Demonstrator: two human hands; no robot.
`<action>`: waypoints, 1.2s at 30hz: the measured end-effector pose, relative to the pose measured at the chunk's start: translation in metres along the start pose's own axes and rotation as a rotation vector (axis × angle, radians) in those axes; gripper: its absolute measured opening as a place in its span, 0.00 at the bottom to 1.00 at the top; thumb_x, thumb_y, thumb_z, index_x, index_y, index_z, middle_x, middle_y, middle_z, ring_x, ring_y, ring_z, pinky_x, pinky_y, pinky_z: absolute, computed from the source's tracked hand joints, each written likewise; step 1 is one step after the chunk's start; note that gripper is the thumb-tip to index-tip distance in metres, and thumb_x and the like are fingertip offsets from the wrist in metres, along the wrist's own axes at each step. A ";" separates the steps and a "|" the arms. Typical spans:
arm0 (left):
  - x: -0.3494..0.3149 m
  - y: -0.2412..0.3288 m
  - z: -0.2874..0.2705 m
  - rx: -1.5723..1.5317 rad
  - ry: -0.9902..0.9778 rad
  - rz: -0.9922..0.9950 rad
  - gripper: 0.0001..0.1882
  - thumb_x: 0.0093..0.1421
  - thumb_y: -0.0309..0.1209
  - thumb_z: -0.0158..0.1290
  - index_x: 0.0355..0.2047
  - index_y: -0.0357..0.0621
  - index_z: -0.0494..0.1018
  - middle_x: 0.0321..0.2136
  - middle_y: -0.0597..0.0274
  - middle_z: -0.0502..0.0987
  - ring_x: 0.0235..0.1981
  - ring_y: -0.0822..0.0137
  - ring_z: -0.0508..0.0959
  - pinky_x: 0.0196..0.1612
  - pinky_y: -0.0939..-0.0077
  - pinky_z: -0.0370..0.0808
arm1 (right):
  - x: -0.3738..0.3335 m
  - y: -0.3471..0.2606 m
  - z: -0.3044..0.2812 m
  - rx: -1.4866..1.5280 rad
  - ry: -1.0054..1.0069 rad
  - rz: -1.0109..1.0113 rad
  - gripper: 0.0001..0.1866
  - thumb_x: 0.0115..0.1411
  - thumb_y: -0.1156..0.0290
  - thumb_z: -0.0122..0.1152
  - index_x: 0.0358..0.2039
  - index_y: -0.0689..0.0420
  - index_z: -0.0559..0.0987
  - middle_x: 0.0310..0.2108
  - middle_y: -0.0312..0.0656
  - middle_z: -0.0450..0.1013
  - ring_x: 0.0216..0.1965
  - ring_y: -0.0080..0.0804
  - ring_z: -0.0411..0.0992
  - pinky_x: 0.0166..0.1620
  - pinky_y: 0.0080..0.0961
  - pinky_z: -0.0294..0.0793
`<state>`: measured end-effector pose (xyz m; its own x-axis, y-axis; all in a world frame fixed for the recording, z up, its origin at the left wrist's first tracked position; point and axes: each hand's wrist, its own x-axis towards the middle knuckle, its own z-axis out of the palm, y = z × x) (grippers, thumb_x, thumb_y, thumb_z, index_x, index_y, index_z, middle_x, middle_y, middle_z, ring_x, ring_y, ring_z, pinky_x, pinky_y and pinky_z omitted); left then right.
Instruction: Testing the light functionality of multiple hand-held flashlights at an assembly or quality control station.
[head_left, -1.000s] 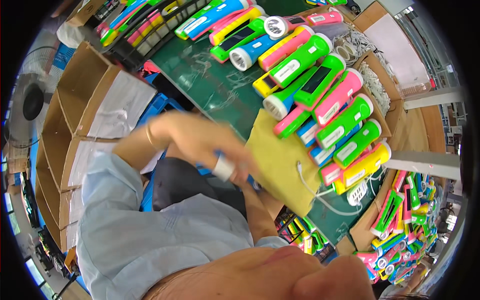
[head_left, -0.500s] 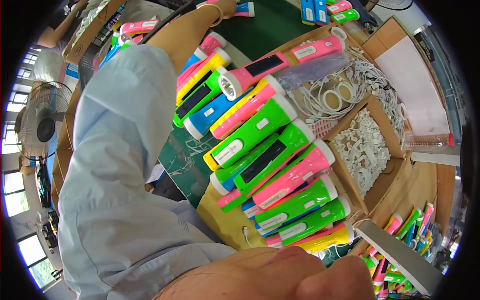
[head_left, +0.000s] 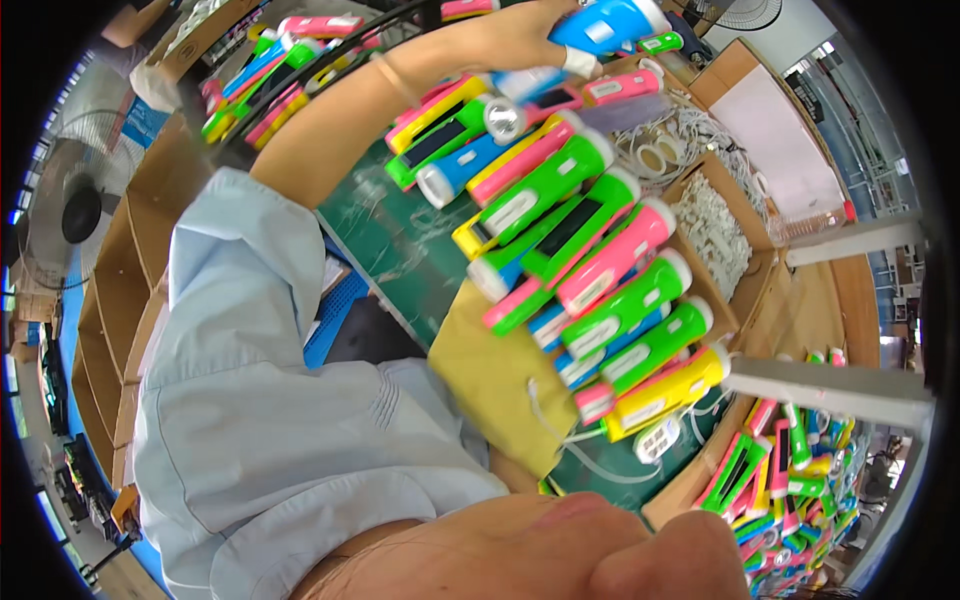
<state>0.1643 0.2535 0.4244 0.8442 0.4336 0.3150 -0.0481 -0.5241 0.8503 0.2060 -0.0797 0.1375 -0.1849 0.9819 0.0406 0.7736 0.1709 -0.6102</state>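
Fingers of the left hand (head_left: 520, 36) clamp a blue torch (head_left: 608, 26) near a pink torch (head_left: 618, 88); right fingers out of view.

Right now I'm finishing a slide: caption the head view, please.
Left hand holds a blue flashlight near colourful flashlights piled on a green table.

Bright, even light filled the room, and I saw pale windows (head_left: 62, 540) glowing at the far left. Small glints sat on the glossy flashlights (head_left: 545, 190) and on the green worktop (head_left: 395, 245). Motion blur softened the flashlights and the bracelet (head_left: 397, 80); edges curved strongly toward the black rim.
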 end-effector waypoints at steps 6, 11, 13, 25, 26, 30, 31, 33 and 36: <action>-0.164 0.070 0.064 0.774 0.202 0.281 0.26 0.38 0.29 0.62 0.43 0.47 0.72 0.39 0.58 0.75 0.36 0.57 0.76 0.37 0.68 0.73 | -0.026 -0.092 0.004 -0.190 0.066 -0.125 0.14 0.53 0.62 0.51 0.39 0.52 0.73 0.35 0.42 0.71 0.39 0.42 0.68 0.45 0.37 0.64; -0.232 0.099 0.065 0.901 0.296 0.307 0.25 0.41 0.32 0.61 0.43 0.47 0.72 0.34 0.58 0.74 0.34 0.57 0.75 0.35 0.67 0.72 | -0.025 -0.130 -0.031 -0.203 0.092 -0.051 0.14 0.55 0.61 0.47 0.39 0.52 0.74 0.39 0.42 0.71 0.41 0.39 0.67 0.45 0.33 0.64; -0.248 0.101 0.067 0.960 0.299 0.291 0.25 0.41 0.31 0.61 0.43 0.43 0.71 0.33 0.56 0.74 0.34 0.56 0.75 0.35 0.66 0.72 | -0.036 -0.134 -0.029 -0.398 0.217 -0.141 0.18 0.56 0.62 0.47 0.46 0.52 0.71 0.44 0.44 0.68 0.48 0.41 0.64 0.53 0.37 0.58; -0.308 0.071 0.127 0.164 -0.116 -0.087 0.23 0.43 0.33 0.63 0.38 0.36 0.71 0.27 0.58 0.75 0.28 0.70 0.74 0.35 0.78 0.70 | -0.107 -0.204 -0.130 0.087 0.391 0.004 0.29 0.48 0.60 0.63 0.49 0.60 0.68 0.46 0.49 0.68 0.48 0.43 0.67 0.50 0.33 0.63; -0.311 0.072 0.147 0.103 -0.180 -0.089 0.23 0.43 0.34 0.63 0.38 0.36 0.71 0.26 0.57 0.75 0.28 0.70 0.74 0.34 0.78 0.70 | -0.097 -0.203 -0.135 -0.093 0.641 -0.027 0.30 0.47 0.61 0.63 0.50 0.59 0.67 0.47 0.50 0.67 0.51 0.43 0.64 0.53 0.32 0.60; -0.316 0.064 0.183 -0.225 -0.487 -0.167 0.27 0.50 0.39 0.57 0.45 0.32 0.66 0.34 0.54 0.74 0.33 0.66 0.74 0.38 0.77 0.70 | -0.072 -0.198 -0.135 0.208 0.423 0.145 0.20 0.45 0.65 0.64 0.39 0.59 0.73 0.33 0.43 0.72 0.34 0.36 0.71 0.39 0.26 0.69; -0.316 0.060 0.183 -0.434 -0.538 -0.144 0.29 0.53 0.42 0.55 0.47 0.31 0.64 0.37 0.52 0.73 0.36 0.65 0.75 0.40 0.76 0.70 | -0.071 -0.195 -0.141 0.293 0.411 0.159 0.15 0.48 0.67 0.60 0.36 0.59 0.74 0.31 0.42 0.72 0.33 0.31 0.71 0.38 0.22 0.69; -0.315 0.051 0.177 -0.846 -0.598 -0.238 0.37 0.59 0.55 0.41 0.53 0.31 0.59 0.45 0.45 0.69 0.47 0.62 0.72 0.48 0.70 0.68 | -0.079 -0.189 -0.160 1.437 0.365 -0.302 0.05 0.48 0.74 0.52 0.26 0.57 0.76 0.24 0.44 0.71 0.28 0.27 0.69 0.31 0.20 0.68; -0.305 0.046 0.177 -0.701 -0.530 -0.315 0.26 0.60 0.44 0.44 0.50 0.35 0.64 0.42 0.54 0.71 0.44 0.68 0.71 0.47 0.76 0.68 | -0.076 -0.184 -0.151 0.087 0.539 0.380 0.06 0.46 0.73 0.53 0.27 0.58 0.75 0.21 0.40 0.70 0.24 0.24 0.68 0.29 0.20 0.67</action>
<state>-0.0011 -0.0330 0.2930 0.9982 -0.0014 -0.0605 0.0596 0.1975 0.9785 0.1695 -0.1737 0.3662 0.4375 0.8797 0.1863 0.6694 -0.1803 -0.7206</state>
